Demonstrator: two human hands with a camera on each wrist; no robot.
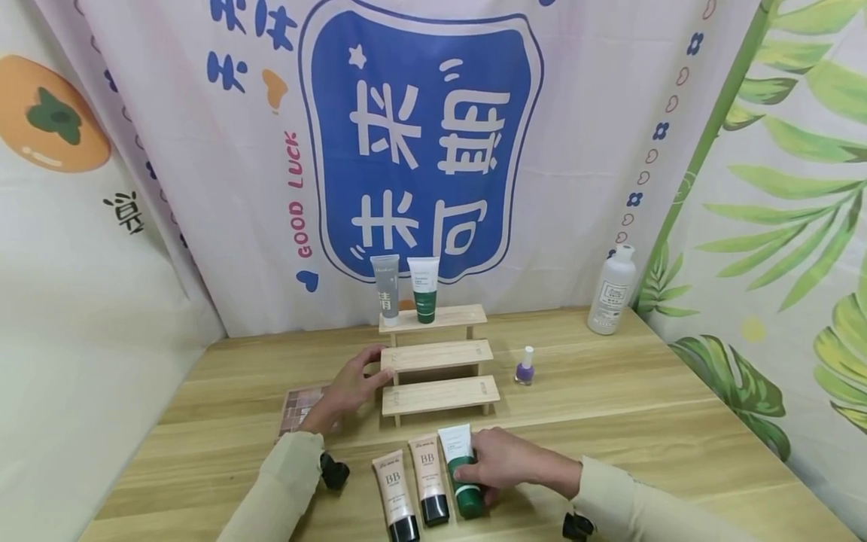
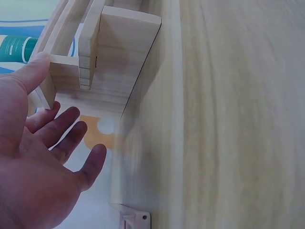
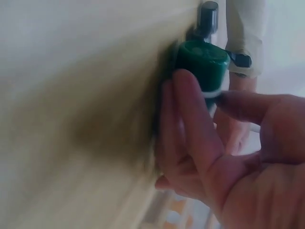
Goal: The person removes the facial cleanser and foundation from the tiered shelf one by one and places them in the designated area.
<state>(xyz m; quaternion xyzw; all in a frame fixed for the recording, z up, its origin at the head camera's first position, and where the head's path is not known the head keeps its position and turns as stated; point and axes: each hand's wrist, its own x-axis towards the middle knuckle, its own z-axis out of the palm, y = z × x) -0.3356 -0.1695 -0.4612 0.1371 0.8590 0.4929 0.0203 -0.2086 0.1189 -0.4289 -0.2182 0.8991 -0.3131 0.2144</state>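
Observation:
A three-tier wooden display stand (image 1: pixel 439 395) stands mid-table. My left hand (image 1: pixel 359 382) is at its left side, thumb and index finger about the end of a tier; in the left wrist view the other fingers of that hand (image 2: pixel 52 162) spread loosely below. With my right hand (image 1: pixel 504 461) I grip a white and green squeeze tube (image 1: pixel 461 459), thumb across its green part, its dark green cap (image 3: pixel 202 59) in the right wrist view. Left of it lie two beige BB cream tubes (image 1: pixel 429 482) with black caps. On the top tier stand a grey tube (image 1: pixel 386 290) and another white-green tube (image 1: pixel 424 290).
A purple nail polish bottle (image 1: pixel 524 367) stands right of the stand. A white bottle (image 1: pixel 612 290) is at the back right corner. Beneath my left forearm lies a makeup palette (image 1: pixel 298 406). Printed curtains (image 1: pixel 576 150) hang behind the table (image 1: pixel 677 429).

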